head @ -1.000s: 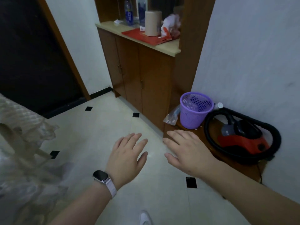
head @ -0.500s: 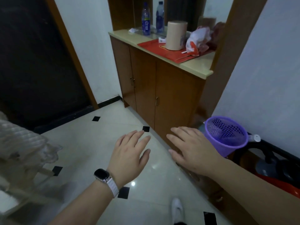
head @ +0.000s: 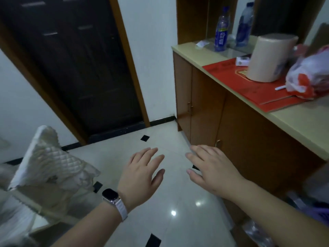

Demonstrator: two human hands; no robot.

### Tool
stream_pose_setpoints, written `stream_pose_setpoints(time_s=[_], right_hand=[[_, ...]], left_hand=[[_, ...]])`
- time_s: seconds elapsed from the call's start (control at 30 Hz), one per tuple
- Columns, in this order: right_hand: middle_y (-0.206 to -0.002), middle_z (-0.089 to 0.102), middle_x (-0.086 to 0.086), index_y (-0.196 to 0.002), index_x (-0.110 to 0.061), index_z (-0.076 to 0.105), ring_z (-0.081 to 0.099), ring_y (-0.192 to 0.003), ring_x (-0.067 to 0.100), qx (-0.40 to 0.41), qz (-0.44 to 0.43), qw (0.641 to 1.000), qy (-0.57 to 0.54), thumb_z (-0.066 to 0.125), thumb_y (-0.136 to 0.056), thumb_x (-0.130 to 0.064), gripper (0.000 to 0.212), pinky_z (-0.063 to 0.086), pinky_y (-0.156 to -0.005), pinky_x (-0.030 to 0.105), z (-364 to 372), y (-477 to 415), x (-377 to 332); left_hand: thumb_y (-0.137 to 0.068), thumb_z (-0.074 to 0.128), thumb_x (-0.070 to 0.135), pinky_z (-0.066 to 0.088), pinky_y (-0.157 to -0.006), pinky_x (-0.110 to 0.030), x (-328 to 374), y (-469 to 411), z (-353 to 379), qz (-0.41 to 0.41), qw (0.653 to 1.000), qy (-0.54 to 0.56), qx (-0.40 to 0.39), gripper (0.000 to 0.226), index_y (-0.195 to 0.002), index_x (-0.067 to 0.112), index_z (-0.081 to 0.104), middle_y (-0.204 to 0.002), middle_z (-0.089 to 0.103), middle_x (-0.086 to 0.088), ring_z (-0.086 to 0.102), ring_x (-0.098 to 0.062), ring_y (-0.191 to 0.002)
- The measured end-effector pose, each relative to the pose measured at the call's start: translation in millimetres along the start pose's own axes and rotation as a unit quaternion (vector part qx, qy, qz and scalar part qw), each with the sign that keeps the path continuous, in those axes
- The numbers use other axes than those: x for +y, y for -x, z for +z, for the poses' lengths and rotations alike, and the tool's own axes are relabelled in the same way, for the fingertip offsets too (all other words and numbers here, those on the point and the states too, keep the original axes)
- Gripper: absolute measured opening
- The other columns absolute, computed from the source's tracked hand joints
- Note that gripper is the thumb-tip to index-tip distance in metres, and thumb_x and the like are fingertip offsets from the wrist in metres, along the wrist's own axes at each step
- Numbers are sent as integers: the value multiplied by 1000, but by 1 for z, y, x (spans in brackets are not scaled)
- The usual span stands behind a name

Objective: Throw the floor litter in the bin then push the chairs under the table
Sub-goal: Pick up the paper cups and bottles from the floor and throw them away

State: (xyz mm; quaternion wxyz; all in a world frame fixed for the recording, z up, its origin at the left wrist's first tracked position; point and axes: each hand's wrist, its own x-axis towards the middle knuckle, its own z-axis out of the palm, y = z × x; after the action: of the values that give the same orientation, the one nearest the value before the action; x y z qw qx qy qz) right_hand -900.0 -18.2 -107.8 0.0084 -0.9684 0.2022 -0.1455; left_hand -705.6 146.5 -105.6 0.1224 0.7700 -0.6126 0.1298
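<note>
My left hand (head: 140,175), with a watch on its wrist, hovers over the tiled floor with fingers spread and holds nothing. Beside it my right hand (head: 211,168) is stretched out flat, also empty, in front of the cabinet doors. A chair (head: 44,168) with a quilted cream cover stands at the left, its back towards me. Only a purple sliver of the bin (head: 320,213) shows at the right edge, behind my right forearm. No litter is visible on the floor.
A wooden cabinet (head: 231,122) runs along the right, its top carrying two water bottles (head: 221,31), a beige roll (head: 270,57), a red mat and a plastic bag (head: 311,73). A dark door (head: 80,68) stands ahead. The pale tiled floor (head: 169,211) lies between chair and cabinet.
The view has swung up and left: the purple bin and the vacuum cleaner slid out to the right edge, the door and chair came into view. Both hands stay open and empty.
</note>
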Motion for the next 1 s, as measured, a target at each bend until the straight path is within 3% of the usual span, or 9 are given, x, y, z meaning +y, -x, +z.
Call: stream_pose_setpoints(time_s=[0.37, 0.6, 0.7, 0.8, 1.0], right_hand=[[-136, 55, 3, -128, -22, 58, 51, -125, 26, -35, -77, 995, -61, 36, -93, -52, 51, 42, -100, 44, 34, -165, 30], [-136, 55, 1, -127, -24, 58, 50, -124, 22, -65, -94, 993, -25, 38, -93, -52, 49, 43, -99, 41, 81, -282, 29], [-146, 45, -5, -137, -29, 49, 40, -133, 17, -90, -75, 993, -1, 32, -96, -55, 51, 34, -107, 37, 93, -342, 29], [-142, 49, -5, -135, -30, 50, 43, -131, 16, -72, -80, 994, 16, 31, -96, -56, 51, 34, -106, 36, 96, -406, 23], [-143, 47, -6, -136, -28, 51, 43, -131, 16, -61, -83, 995, -6, 29, -95, -56, 54, 34, -108, 39, 113, -513, -9]], left_hand=[[-94, 43, 46, 47, -99, -47, -94, -79, 15, -141, 990, -21, 8, 45, -125, 21, 62, -135, 59, -6, 54, -29, -124], [-91, 48, 44, 47, -96, -43, -196, -126, 75, -160, 986, 7, 35, 42, -122, 19, 64, -132, 59, -7, 54, -29, -121], [-90, 47, 44, 47, -95, -42, -245, -163, 92, -167, 985, 29, 40, 43, -122, 19, 64, -132, 60, -6, 56, -29, -119], [-90, 46, 46, 47, -94, -39, -294, -198, 94, -170, 984, 31, 51, 43, -123, 24, 63, -131, 60, -3, 57, -24, -118], [-93, 46, 46, 39, -105, -39, -396, -245, 95, -180, 981, 40, 55, 45, -127, 22, 62, -135, 58, -2, 50, -24, -127]])
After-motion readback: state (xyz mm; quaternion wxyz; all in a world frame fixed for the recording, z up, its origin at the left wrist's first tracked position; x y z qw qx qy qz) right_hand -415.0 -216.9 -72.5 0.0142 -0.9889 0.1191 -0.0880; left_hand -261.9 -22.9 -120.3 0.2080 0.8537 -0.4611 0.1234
